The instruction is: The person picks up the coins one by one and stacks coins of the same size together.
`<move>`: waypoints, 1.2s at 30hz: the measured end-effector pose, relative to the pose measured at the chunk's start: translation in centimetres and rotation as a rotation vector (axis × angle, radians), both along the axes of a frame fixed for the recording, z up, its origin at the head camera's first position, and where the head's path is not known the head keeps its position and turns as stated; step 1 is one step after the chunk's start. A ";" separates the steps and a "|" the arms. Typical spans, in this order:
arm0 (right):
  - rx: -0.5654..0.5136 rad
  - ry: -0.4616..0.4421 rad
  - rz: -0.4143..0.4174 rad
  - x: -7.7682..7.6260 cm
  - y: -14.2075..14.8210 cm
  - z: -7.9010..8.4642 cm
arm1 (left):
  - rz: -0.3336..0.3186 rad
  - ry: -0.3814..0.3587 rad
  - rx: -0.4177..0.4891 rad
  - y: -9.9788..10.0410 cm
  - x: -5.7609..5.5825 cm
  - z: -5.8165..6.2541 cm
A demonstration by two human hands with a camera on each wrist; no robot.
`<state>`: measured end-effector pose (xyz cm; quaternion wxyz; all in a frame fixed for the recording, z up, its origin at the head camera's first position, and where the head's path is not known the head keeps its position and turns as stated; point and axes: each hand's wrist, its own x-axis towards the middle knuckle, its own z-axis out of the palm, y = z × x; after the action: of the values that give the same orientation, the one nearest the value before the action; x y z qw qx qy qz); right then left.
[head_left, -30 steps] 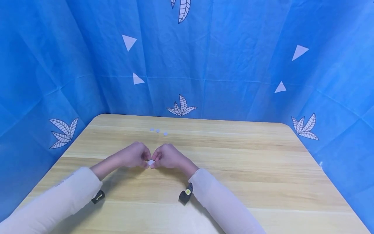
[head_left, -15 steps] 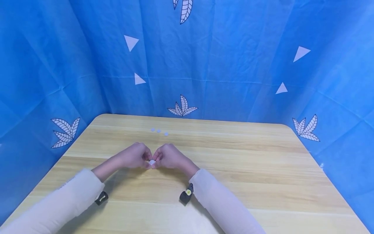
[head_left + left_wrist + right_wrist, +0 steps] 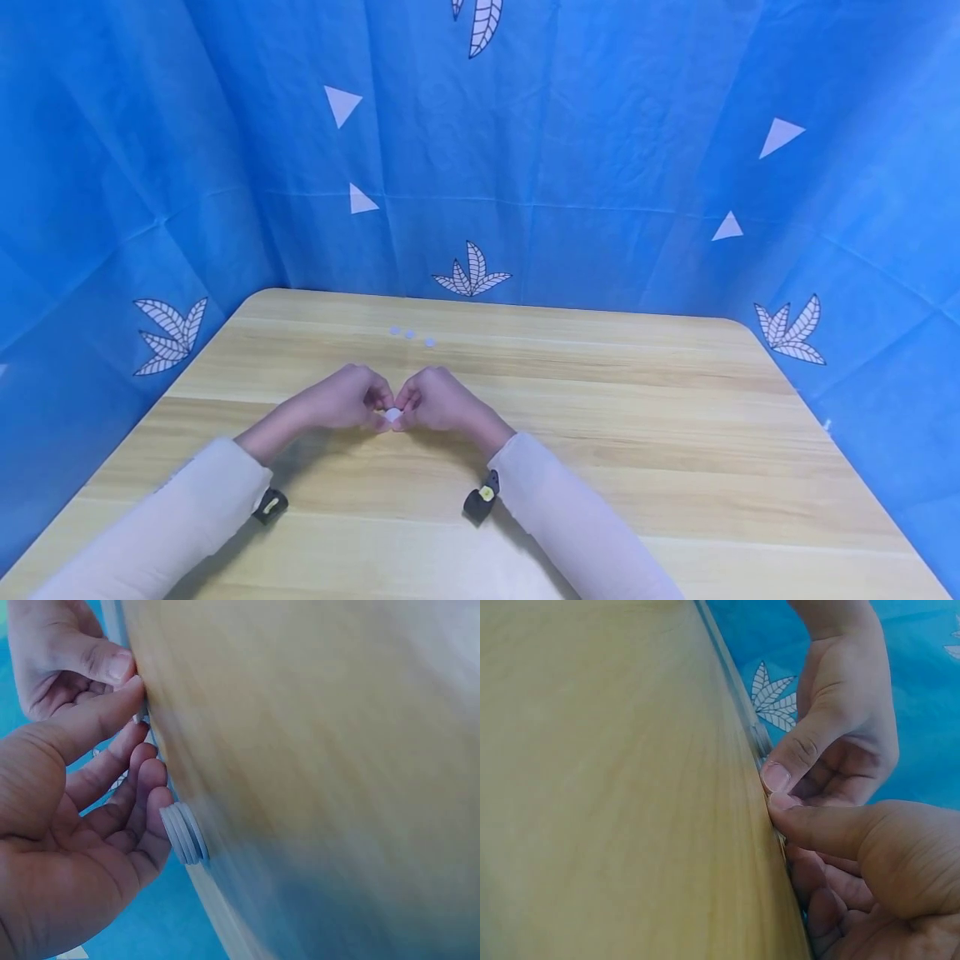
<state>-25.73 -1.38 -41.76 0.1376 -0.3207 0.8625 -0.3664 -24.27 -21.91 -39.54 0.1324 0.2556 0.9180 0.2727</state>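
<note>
1. White disc (image 3: pixel 393 414): round, no long axis; left hand (image 3: pixel 347 400) and right hand (image 3: pixel 431 400) both pinch it, equally near.
2. Loose discs (image 3: pixel 410 335): beyond the white disc.
3. Stack (image 3: pixel 184 834): on the white disc's left-hand side.

Table (image 3: pixel 645 467), pale wood-grain top, rounded far corners: beneath left hand (image 3: pixel 348 398) and right hand (image 3: pixel 437 402). Creased blue fabric backdrop (image 3: pixel 600 150): beyond and either side of both. Printed thereon: left leaf sprig (image 3: pixel 172 336), outward of left hand; central leaf sprig (image 3: pixel 472 279), beyond right hand; right leaf sprig (image 3: pixel 790 335), well outward of right hand.
</note>
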 end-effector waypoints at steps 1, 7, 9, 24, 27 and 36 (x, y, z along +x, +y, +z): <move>0.006 0.007 0.001 0.0 0.0 0.0 | -0.006 -0.003 0.003 -0.1 0.0 0.0; 0.033 0.013 -0.004 0.1 -0.1 0.3 | -0.034 -0.024 0.013 -0.3 -0.2 0.1; 0.044 -0.001 -0.008 0.1 0.0 0.5 | -0.037 -0.033 0.015 -0.3 -0.2 0.1; 0.085 0.034 0.018 -1.6 2.2 1.7 | -0.023 -0.044 0.013 -0.4 -0.3 -0.2; 0.094 0.056 0.008 -2.1 2.7 2.0 | -0.025 -0.038 0.014 -0.3 -0.3 -0.3; 0.132 0.142 -0.056 -4.6 3.9 2.7 | -0.042 -0.032 0.028 -0.5 -0.2 -0.5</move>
<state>-30.32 2.54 -39.08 0.0867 -0.3121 0.9010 -0.2886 -24.49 -22.43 -40.01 0.1491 0.2721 0.9064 0.2868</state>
